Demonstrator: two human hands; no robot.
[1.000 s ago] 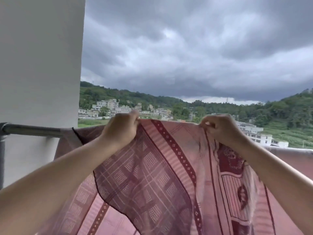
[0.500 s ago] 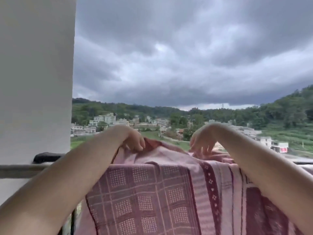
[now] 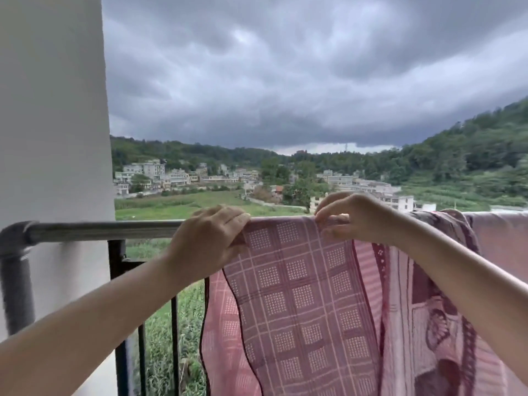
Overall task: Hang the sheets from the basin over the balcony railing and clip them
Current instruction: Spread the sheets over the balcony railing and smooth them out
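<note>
Hands: in the head view both sit at the top of the rail (image 3: 100,230), on the sheet's fold.
Left hand (image 3: 210,238): fingers curled over the sheet's (image 3: 297,295) left edge, gripping cloth where it meets the rail.
Right hand (image 3: 353,217): fingertips pinch a small ridge of the fold, just right of the checked panel.
Sheet: draped across the rail, the checked part hanging down on the near side, its patterned red part running right under the right forearm; how much hangs on the far side is hidden.
Clips: none seen; the clipping step looks not yet done.
Second cloth (image 3: 503,238): pale pink, over the rail at far right, touching or overlapping the sheet.
Wall (image 3: 51,110): white, to the left, where the rail joins a grey pipe (image 3: 15,281).
Risk, slip: if the far side hangs longer, the sheet could slide off the smooth rail once both hands let go.
Risk, wind: dark clouds suggest gusts, which could lift an unclipped sheet over the drop.
Risk, bunching: the pinched ridge may dry creased unless smoothed.
Change: half a second ago the sheet was heaped up between the hands, hiding the rail; now it lies flat on it and the hands have spread apart.
</note>
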